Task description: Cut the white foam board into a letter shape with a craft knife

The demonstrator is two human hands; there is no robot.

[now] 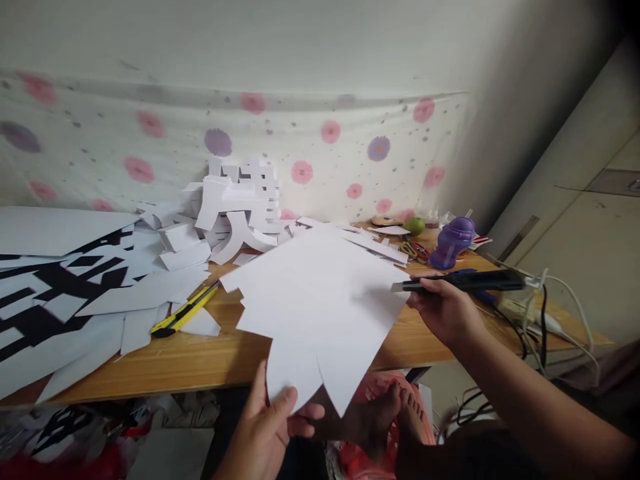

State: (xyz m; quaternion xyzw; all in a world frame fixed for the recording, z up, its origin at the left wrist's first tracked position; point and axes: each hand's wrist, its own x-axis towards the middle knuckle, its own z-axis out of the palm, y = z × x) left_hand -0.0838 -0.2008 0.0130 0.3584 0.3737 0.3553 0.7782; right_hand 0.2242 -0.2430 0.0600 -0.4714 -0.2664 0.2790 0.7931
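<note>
— Head camera first: what does the left hand (263, 433) have?

— Its grip is pinched on the near edge of a jagged white paper sheet (320, 300), thumb on top, fingers underneath. The sheet lies over the front of the wooden tabletop (200, 360) and hangs past its edge.

— And the right hand (445, 310)?

— Its grip is clenched around a black utility knife (465, 281), held level, with the blade end touching the sheet's right edge.

— What lies around them?

— A yellow utility knife (184, 312) among paper scraps on the left, a stack of white cut-out characters (240, 210) at the back, a purple bottle (453, 241) and a green fruit (415, 225) to the right.
</note>
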